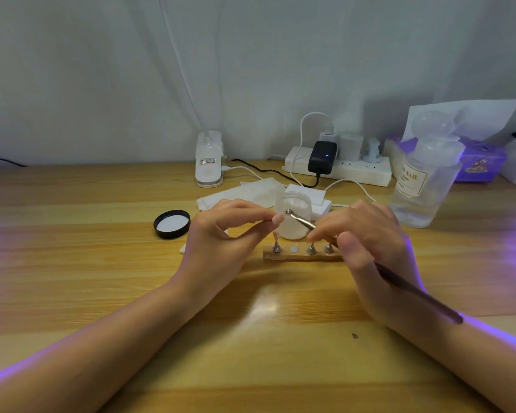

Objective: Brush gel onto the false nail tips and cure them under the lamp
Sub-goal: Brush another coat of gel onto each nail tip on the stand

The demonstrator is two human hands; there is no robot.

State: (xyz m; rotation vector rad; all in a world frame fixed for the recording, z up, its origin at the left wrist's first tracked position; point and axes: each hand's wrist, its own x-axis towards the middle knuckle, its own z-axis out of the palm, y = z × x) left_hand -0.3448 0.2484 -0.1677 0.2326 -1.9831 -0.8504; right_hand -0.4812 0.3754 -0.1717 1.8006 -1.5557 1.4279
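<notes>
Left hand (221,231) pinches a nail tip (278,218) on its metal peg over the desk's middle, peg pointing right toward the right hand (367,236) gripping the brush (414,289).

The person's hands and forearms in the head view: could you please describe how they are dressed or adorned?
Both forearms are bare, with no sleeves, gloves, watch or bracelets showing. The left hand and right hand carry no visible rings. Purple light edges the outer side of each forearm. Any nail polish is too small to tell.

Bare forearms; no sleeves; unadorned fingers (242,208).
</notes>
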